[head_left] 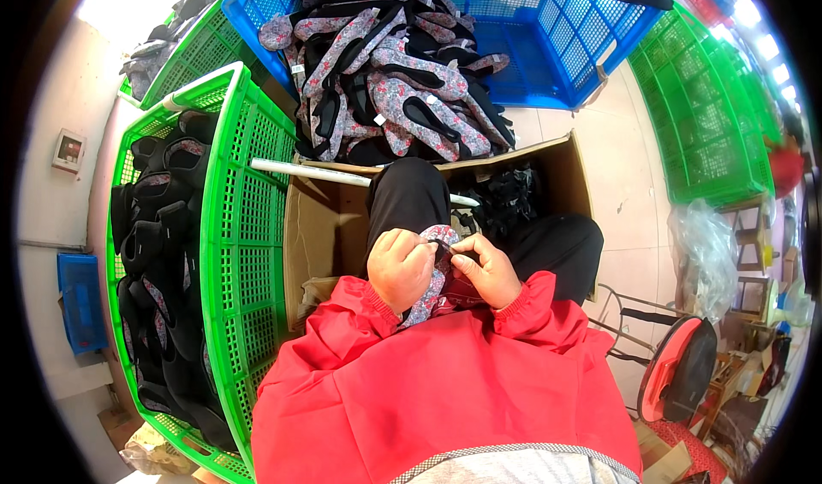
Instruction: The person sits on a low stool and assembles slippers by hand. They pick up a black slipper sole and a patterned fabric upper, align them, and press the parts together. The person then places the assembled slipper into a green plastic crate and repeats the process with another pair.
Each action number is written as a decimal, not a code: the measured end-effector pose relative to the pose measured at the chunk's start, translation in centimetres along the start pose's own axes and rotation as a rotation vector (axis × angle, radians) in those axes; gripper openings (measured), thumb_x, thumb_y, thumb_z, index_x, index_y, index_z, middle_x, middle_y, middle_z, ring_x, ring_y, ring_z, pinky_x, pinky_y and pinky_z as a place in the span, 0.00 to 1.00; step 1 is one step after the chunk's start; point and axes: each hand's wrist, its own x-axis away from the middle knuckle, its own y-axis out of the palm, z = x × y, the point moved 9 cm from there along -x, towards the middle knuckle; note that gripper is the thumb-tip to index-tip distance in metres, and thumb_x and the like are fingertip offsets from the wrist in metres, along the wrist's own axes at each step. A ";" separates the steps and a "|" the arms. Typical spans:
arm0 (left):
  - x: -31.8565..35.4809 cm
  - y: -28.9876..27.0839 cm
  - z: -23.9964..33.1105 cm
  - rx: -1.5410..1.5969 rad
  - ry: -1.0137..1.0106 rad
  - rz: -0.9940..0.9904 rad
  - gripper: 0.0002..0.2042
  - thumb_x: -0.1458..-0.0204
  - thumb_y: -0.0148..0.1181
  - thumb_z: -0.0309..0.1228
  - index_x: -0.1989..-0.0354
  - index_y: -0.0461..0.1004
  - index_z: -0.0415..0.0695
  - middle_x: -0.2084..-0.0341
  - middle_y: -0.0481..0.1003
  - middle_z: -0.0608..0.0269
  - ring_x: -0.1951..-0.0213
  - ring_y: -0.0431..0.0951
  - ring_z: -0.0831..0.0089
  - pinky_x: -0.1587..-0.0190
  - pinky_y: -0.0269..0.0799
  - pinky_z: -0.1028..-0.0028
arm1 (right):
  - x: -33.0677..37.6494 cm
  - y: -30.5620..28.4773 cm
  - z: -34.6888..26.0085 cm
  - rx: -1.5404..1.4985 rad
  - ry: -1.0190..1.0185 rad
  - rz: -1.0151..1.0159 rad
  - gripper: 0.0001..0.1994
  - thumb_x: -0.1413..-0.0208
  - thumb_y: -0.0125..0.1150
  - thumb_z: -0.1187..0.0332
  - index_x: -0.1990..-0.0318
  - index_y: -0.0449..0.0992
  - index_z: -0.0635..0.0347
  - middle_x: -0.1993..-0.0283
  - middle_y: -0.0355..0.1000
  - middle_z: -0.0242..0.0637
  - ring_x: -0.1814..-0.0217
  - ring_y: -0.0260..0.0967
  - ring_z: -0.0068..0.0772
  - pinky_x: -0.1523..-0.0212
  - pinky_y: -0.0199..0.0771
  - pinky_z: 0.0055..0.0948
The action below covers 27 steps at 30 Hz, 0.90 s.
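Observation:
A grey-and-red floral fabric shoe with a dark opening lies over my lap, between my two hands. My left hand is closed round its left side, fingers curled in. My right hand pinches the dark edge of the opening between thumb and fingers. Both hands nearly meet at that edge; anything small between the fingertips is too hidden to make out. Ahead of my knees, a heap of similar floral shoes with black openings spills from a blue crate.
At my left, a tall green crate holds black shoes. Between my knees stands a cardboard box with black pieces inside; a white rod lies across it. Green crates and a red-and-black stool are at the right.

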 end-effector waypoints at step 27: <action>-1.0 0.3 -0.9 0.006 -0.174 -0.125 0.12 0.67 0.61 0.17 0.70 0.74 0.42 0.72 0.73 0.59 0.66 0.74 0.57 0.61 0.71 0.63 | -0.4 -1.2 1.2 -0.146 -0.026 0.203 0.14 0.45 0.65 0.69 0.54 0.70 0.63 0.61 0.71 0.31 0.63 0.67 0.17 0.59 0.70 0.20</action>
